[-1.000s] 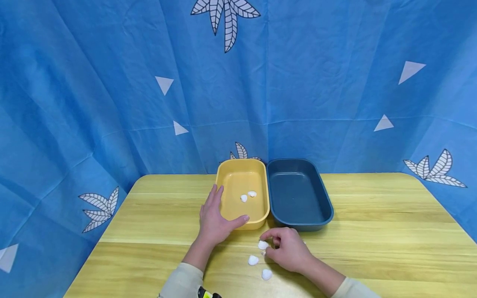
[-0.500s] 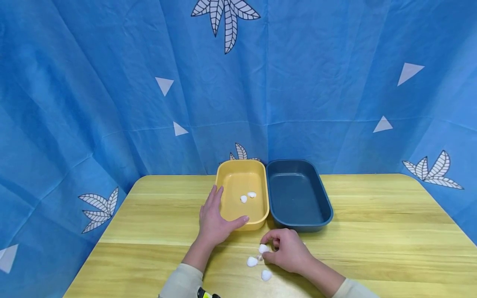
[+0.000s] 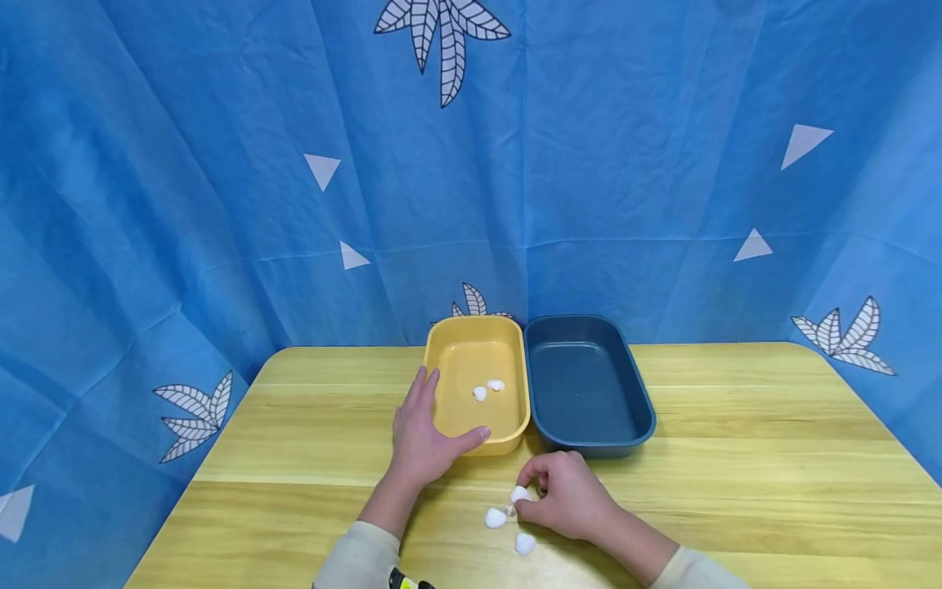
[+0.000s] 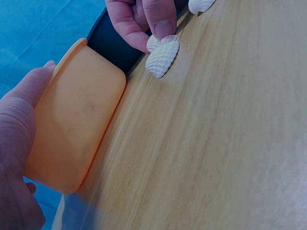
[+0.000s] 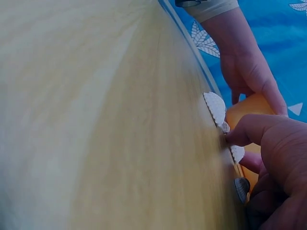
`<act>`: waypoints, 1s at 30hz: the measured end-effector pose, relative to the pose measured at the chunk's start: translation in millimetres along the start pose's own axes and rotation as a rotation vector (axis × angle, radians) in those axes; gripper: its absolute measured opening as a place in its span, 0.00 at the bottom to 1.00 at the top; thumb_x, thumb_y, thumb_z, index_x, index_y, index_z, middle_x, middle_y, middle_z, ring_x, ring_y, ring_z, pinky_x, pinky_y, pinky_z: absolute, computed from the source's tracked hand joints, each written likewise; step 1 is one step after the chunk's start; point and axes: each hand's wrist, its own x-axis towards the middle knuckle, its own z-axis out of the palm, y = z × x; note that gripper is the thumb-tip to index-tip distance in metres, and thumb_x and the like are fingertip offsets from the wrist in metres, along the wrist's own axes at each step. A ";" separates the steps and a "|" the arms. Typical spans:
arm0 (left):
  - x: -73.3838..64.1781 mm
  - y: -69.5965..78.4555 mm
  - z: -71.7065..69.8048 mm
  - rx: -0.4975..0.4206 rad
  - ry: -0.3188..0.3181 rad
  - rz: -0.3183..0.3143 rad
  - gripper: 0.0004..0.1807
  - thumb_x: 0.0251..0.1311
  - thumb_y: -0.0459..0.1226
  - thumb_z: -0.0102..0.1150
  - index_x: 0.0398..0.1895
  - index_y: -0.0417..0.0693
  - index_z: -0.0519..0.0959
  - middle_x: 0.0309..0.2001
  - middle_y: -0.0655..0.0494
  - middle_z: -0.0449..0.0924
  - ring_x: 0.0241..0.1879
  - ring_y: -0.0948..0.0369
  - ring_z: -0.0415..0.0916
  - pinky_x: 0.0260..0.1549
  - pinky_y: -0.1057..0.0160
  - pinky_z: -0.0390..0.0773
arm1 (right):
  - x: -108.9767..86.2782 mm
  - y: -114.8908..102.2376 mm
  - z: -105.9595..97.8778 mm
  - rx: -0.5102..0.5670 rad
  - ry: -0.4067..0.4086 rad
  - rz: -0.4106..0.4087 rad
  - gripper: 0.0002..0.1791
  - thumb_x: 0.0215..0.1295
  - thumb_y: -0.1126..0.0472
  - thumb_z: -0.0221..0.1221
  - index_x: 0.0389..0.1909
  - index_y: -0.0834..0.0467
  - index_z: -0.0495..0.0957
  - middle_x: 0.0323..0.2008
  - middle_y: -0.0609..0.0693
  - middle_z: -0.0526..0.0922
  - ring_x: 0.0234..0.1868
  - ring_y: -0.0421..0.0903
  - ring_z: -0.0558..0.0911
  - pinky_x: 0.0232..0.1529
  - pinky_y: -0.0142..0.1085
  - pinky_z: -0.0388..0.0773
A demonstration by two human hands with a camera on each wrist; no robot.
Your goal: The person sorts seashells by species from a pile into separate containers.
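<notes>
My left hand [image 3: 423, 442] spans the near left corner of a yellow tray [image 3: 528, 409], thumb over the front rim, straight fingers along the left side. Two white seashells [image 3: 480, 393] lie inside. In front of the trays my right hand [image 3: 574, 499] pinches a white seashell [image 3: 519, 494] between thumb and index finger at the tabletop. A small translucent shell [image 4: 169, 39] sits by the thumb tip, against a ribbed white shell [image 4: 162, 60]. Nearer the person lies another white shell [image 3: 525, 544]. The right wrist view shows a grey striped shell [image 5: 242, 190] beside the right hand.
A dark blue tray [image 3: 589, 393] with nothing in it stands right against the yellow one. Both are at the back of the wooden table [image 3: 736, 458]. A blue patterned curtain [image 3: 625, 164] hangs behind the table.
The right thumb and index finger have closed in on the white shell, which slid slightly towards the person. The small translucent shell shifted left towards the ribbed one. The left hand stays put.
</notes>
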 end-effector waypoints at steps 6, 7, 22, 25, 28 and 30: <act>-0.4 -0.2 -0.6 0.002 -0.002 0.002 0.64 0.40 0.64 0.75 0.79 0.50 0.55 0.79 0.52 0.45 0.76 0.50 0.45 0.69 0.36 0.43 | -0.1 -0.9 -0.8 -0.004 0.004 -0.007 0.09 0.46 0.60 0.73 0.24 0.48 0.82 0.13 0.35 0.67 0.16 0.32 0.66 0.18 0.30 0.67; -0.3 -0.2 -0.6 0.002 -0.002 0.002 0.64 0.40 0.64 0.75 0.79 0.50 0.55 0.79 0.52 0.45 0.76 0.50 0.45 0.69 0.36 0.43 | -0.1 -1.3 -1.0 -0.001 0.005 -0.005 0.09 0.46 0.60 0.74 0.24 0.48 0.82 0.13 0.35 0.67 0.16 0.32 0.66 0.18 0.30 0.67; -1.9 1.5 -2.2 -0.005 -0.007 -0.002 0.64 0.40 0.64 0.74 0.79 0.50 0.55 0.79 0.53 0.44 0.76 0.50 0.45 0.69 0.37 0.42 | -2.7 -7.5 -1.7 0.089 0.059 -0.005 0.09 0.47 0.62 0.74 0.24 0.47 0.82 0.11 0.35 0.61 0.15 0.31 0.61 0.19 0.27 0.60; -1.8 1.9 -2.4 -0.006 -0.010 -0.008 0.64 0.40 0.64 0.75 0.79 0.50 0.55 0.79 0.53 0.44 0.76 0.49 0.45 0.69 0.37 0.42 | -2.4 -10.3 -3.9 0.122 0.086 -0.029 0.11 0.47 0.64 0.74 0.25 0.48 0.82 0.11 0.35 0.59 0.14 0.31 0.60 0.19 0.27 0.60; -1.5 2.2 -2.6 -0.005 -0.012 -0.013 0.64 0.40 0.64 0.75 0.79 0.50 0.55 0.79 0.53 0.44 0.76 0.49 0.45 0.69 0.38 0.42 | -1.1 -13.6 -7.2 0.137 0.121 -0.051 0.12 0.46 0.64 0.74 0.26 0.46 0.82 0.11 0.34 0.56 0.14 0.30 0.58 0.18 0.26 0.58; -1.4 2.3 -2.5 -0.005 -0.013 -0.014 0.64 0.40 0.63 0.75 0.79 0.50 0.55 0.79 0.53 0.44 0.75 0.49 0.45 0.69 0.38 0.42 | -0.1 -16.4 -10.3 0.139 0.141 -0.067 0.12 0.46 0.64 0.74 0.26 0.47 0.82 0.11 0.34 0.55 0.13 0.30 0.56 0.18 0.26 0.57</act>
